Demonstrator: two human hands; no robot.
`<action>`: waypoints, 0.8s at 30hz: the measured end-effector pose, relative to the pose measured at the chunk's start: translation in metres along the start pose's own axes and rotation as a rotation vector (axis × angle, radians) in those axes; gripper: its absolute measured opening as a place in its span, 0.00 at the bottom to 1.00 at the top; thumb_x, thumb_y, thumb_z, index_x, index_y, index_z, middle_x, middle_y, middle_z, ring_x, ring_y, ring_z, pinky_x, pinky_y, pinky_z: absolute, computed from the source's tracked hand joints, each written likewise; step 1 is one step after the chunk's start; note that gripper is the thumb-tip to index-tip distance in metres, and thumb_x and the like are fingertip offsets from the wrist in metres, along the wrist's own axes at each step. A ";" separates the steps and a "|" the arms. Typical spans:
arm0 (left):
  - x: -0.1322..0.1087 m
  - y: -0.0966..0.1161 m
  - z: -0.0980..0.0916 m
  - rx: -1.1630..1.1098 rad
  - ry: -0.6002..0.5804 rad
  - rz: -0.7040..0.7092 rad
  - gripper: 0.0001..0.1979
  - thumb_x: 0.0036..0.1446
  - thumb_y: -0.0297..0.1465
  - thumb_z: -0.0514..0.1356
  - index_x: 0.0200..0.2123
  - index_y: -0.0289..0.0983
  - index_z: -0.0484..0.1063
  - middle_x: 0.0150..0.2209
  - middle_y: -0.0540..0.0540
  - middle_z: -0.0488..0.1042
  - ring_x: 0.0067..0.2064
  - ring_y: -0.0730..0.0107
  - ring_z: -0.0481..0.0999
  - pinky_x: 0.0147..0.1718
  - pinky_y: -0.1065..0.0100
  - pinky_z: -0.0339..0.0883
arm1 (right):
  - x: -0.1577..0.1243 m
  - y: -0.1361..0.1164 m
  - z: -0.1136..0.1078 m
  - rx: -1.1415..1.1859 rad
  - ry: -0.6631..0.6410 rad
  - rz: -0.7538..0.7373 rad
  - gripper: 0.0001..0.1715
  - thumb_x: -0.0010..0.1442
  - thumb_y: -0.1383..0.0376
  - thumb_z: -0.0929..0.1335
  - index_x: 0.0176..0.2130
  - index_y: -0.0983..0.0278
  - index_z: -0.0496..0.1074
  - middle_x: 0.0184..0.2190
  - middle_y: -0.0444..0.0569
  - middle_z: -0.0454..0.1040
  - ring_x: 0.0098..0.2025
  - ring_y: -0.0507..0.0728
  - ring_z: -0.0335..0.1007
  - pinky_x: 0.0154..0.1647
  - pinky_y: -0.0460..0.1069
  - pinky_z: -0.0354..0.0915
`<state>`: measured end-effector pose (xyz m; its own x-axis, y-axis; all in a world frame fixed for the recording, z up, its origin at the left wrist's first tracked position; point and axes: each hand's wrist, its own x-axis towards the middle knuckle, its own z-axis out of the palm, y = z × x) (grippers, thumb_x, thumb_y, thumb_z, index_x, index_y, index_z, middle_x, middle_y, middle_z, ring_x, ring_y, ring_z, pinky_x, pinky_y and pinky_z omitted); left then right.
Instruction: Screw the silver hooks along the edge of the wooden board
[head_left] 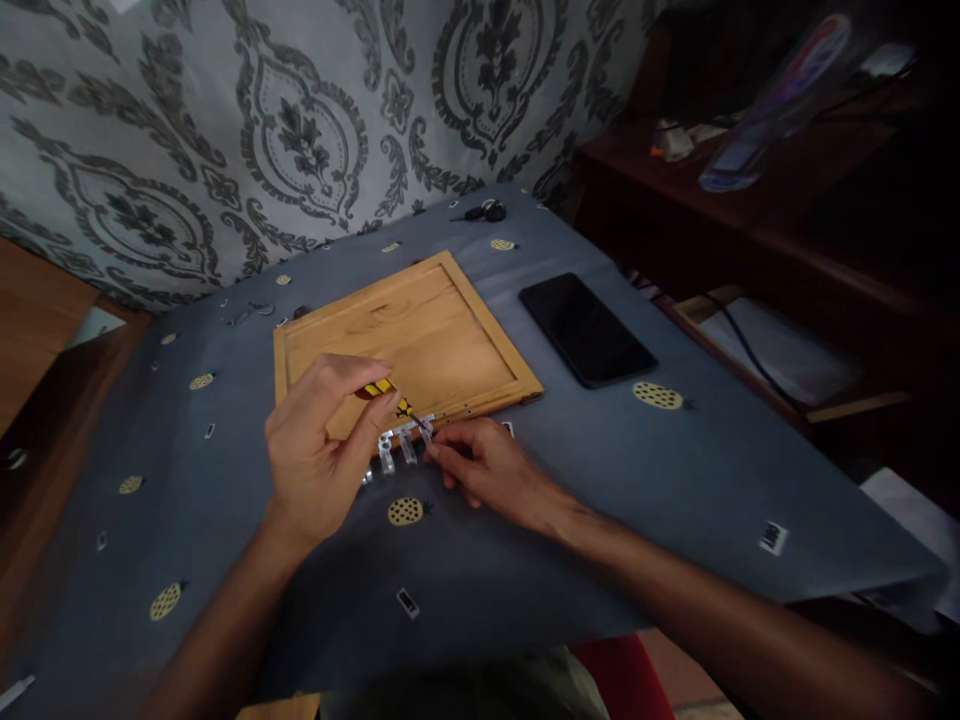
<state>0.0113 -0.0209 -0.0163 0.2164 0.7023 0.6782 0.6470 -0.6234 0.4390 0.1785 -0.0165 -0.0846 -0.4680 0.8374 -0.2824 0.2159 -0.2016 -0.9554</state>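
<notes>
My left hand (315, 440) is closed around the yellow and dark handle of a screwdriver (384, 390). Its thin shaft slants down to the right, toward the near edge of a framed wooden board (405, 335) lying on the table. Along that edge sits a row of several small clear plastic hooks (406, 447) on a strip. My right hand (487, 460) pinches close to the rightmost hook, where the screwdriver's tip ends; whether its fingers hold that hook, the tip or a small screw is too small to tell.
A black phone (589, 330) lies right of the board. Keys (484, 211) rest near the back of the blue tablecloth (600, 520). At the back left lies a small wire-like metal item (251, 313). A clear plastic bottle (772, 110) is on the dark furniture at right.
</notes>
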 end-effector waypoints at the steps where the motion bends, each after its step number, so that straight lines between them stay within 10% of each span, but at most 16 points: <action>1: 0.000 0.001 -0.001 -0.014 -0.012 -0.005 0.13 0.59 0.23 0.63 0.45 0.43 0.72 0.39 0.50 0.77 0.41 0.71 0.76 0.40 0.64 0.74 | 0.000 -0.001 0.000 -0.003 0.001 0.003 0.14 0.61 0.69 0.64 0.23 0.64 0.66 0.17 0.39 0.67 0.14 0.46 0.58 0.15 0.42 0.54; 24: -0.004 0.001 0.007 -0.121 -0.027 -0.216 0.12 0.61 0.26 0.62 0.48 0.41 0.70 0.43 0.45 0.78 0.45 0.67 0.79 0.43 0.63 0.75 | 0.000 0.000 -0.001 -0.013 0.004 0.005 0.15 0.62 0.69 0.63 0.24 0.64 0.67 0.17 0.40 0.68 0.13 0.46 0.58 0.16 0.42 0.55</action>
<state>0.0157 -0.0218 -0.0226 0.1028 0.8317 0.5457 0.5884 -0.4932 0.6408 0.1793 -0.0162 -0.0849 -0.4637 0.8382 -0.2870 0.2296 -0.1991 -0.9527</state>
